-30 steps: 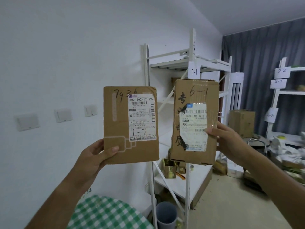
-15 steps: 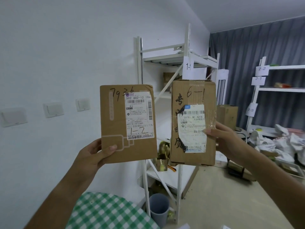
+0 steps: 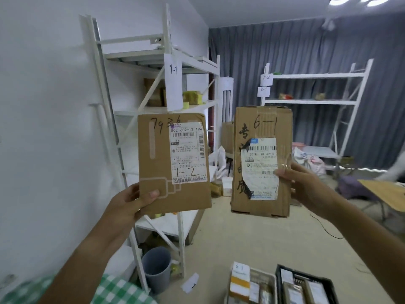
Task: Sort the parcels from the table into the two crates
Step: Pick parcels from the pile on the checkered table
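Note:
I hold two cardboard parcels up at chest height. My left hand [image 3: 129,205] grips the lower left corner of a flat parcel [image 3: 157,163] marked "7936" and "1-2" on its white label. My right hand [image 3: 304,185] pinches the right edge of a taller parcel [image 3: 243,163] marked "6-1", thumb on its torn label. On the floor at the bottom right stand a white crate [image 3: 272,279] with a "6-1" tag and a black crate [image 3: 328,286], both holding parcels. A corner of the green checked table [image 3: 116,288] shows at the bottom left.
A white metal rack [image 3: 175,71] tagged "1-1" stands against the left wall, with a grey bin [image 3: 156,268] at its foot. A second white rack [image 3: 315,102] tagged "2-1" and "2-2" stands by the grey curtain. A wooden tabletop [image 3: 385,194] juts in at the right.
My view has swung right and down; the two crates on the floor and the far rack have come into sight. Both hands keep their parcels raised, a little further apart.

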`<state>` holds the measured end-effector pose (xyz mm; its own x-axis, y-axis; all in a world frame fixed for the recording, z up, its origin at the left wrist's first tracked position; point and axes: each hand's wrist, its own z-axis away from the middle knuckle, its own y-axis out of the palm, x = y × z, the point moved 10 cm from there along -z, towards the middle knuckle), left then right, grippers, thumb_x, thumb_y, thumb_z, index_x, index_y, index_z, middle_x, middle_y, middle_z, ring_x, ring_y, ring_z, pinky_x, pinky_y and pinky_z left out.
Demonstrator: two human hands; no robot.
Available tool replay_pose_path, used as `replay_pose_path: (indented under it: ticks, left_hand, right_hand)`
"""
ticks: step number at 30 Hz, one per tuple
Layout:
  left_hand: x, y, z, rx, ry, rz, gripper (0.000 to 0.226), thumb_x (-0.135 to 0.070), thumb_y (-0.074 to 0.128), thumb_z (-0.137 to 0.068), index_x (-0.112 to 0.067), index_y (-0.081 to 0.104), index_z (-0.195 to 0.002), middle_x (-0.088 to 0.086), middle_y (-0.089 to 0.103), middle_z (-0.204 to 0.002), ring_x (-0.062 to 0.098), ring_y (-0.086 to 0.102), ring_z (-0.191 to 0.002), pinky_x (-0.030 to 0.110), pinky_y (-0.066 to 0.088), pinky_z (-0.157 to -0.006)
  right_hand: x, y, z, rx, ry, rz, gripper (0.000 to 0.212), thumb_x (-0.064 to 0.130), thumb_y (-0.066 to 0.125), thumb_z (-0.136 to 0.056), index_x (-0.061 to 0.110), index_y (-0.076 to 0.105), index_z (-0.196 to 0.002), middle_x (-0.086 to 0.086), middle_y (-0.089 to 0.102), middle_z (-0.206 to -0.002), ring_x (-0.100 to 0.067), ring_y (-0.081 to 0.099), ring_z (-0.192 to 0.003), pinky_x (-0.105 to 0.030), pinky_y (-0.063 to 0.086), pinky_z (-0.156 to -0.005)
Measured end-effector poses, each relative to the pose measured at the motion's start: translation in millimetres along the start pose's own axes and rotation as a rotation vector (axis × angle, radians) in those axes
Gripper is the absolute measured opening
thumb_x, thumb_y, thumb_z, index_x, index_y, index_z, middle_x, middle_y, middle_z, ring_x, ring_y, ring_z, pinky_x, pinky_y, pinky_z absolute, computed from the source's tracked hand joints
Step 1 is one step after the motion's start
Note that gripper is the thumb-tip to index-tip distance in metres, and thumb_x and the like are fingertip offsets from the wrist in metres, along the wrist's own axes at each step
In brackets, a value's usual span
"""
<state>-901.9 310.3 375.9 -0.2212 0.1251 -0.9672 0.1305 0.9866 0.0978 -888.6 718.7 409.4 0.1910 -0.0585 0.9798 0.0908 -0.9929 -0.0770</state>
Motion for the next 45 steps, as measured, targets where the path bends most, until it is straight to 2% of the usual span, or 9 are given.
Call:
replay_pose_path:
  ticks: [5,11,16,19,29,35,38,42,45]
  left_hand:
    - [38.6,106.9,-39.0,0.11,-0.041,-0.009,0.093,-0.06,0.097,-0.051,-0.024,0.069,-0.132,0.0,0.074,-0.128,0.02,0.071,-0.118,0.039,0.055,-0.1]
    - [116.2,239.7,-68.6,0.172,-0.159,0.065,0.06,-0.044,0.094,-0.062,-0.024,0.079,-0.117,0.004,0.074,-0.127,0.021,0.071,-0.118,0.025,0.06,-0.087]
    - [186.1,319.0,-75.1,0.209,-0.266,0.088,0.082,-0.05,0.102,-0.051,-0.017,0.076,-0.122,0.007,0.075,-0.126,0.023,0.073,-0.113,0.029,0.06,-0.085]
    - [227.6,342.8,-80.0,0.226,-0.338,0.099,0.074,-0.038,0.096,-0.066,-0.014,0.07,-0.131,0.007,0.074,-0.128,0.023,0.073,-0.114,0.026,0.061,-0.08]
    - [390.5,323.8,-98.2,0.212,-0.625,0.145,0.055,-0.018,0.078,-0.082,-0.007,0.065,-0.134,0.012,0.072,-0.13,0.028,0.068,-0.123,0.035,0.058,-0.098]
    - [518.6,291.0,-105.3,0.183,-0.811,0.157,0.05,-0.011,0.077,-0.081,-0.002,0.067,-0.129,0.014,0.075,-0.123,0.024,0.075,-0.108,0.027,0.062,-0.078]
    - [582.1,281.9,-101.2,0.221,-0.898,0.134,0.053,-0.012,0.078,-0.08,-0.002,0.065,-0.13,0.016,0.075,-0.123,0.028,0.074,-0.11,0.035,0.058,-0.088]
    - [663.0,262.6,-82.6,0.188,-1.007,0.112,0.052,-0.009,0.079,-0.075,0.002,0.067,-0.125,0.021,0.075,-0.119,0.032,0.076,-0.103,0.032,0.063,-0.075]
    - [719.2,239.4,-60.5,0.176,-1.088,0.081,0.062,-0.01,0.083,-0.071,0.002,0.066,-0.129,0.022,0.073,-0.123,0.038,0.072,-0.112,0.044,0.059,-0.093]
  right_hand:
    - [-30.8,-119.7,26.4,-0.131,0.032,-0.015,0.061,0.048,0.085,-0.069,0.04,0.066,-0.127,-0.001,0.071,-0.129,-0.028,0.07,-0.115,-0.043,0.058,-0.087]
    - [-85.4,-271.0,65.6,-0.285,0.11,0.004,0.057,0.039,0.076,-0.078,0.04,0.061,-0.134,0.003,0.071,-0.128,-0.024,0.071,-0.113,-0.042,0.055,-0.087]
    - [-138.5,-343.6,91.5,-0.343,0.203,0.007,0.056,0.042,0.076,-0.075,0.043,0.062,-0.13,0.004,0.073,-0.124,-0.022,0.073,-0.108,-0.041,0.056,-0.085]
    - [-171.4,-362.2,98.0,-0.339,0.263,0.009,0.053,0.044,0.076,-0.076,0.044,0.063,-0.128,0.003,0.074,-0.122,-0.022,0.073,-0.108,-0.039,0.057,-0.083]
    - [-295.6,-353.6,67.5,-0.304,0.454,-0.02,0.048,0.046,0.074,-0.082,0.048,0.062,-0.128,0.003,0.073,-0.124,-0.021,0.071,-0.111,-0.04,0.059,-0.085]
    - [-381.6,-341.9,30.2,-0.349,0.564,-0.032,0.051,0.042,0.075,-0.086,0.04,0.059,-0.134,0.001,0.073,-0.123,-0.023,0.072,-0.111,-0.052,0.056,-0.094]
    - [-430.1,-338.9,12.0,-0.397,0.617,-0.052,0.051,0.04,0.071,-0.082,0.04,0.06,-0.132,0.002,0.075,-0.12,-0.022,0.073,-0.108,-0.049,0.057,-0.091]
    - [-507.1,-333.1,3.9,-0.437,0.693,-0.109,0.05,0.038,0.07,-0.082,0.036,0.061,-0.131,0.003,0.076,-0.119,-0.02,0.074,-0.104,-0.042,0.057,-0.083]
    - [-571.8,-332.2,12.2,-0.478,0.758,-0.15,0.052,0.037,0.071,-0.081,0.034,0.061,-0.132,0.001,0.076,-0.118,-0.022,0.075,-0.103,-0.04,0.06,-0.078]
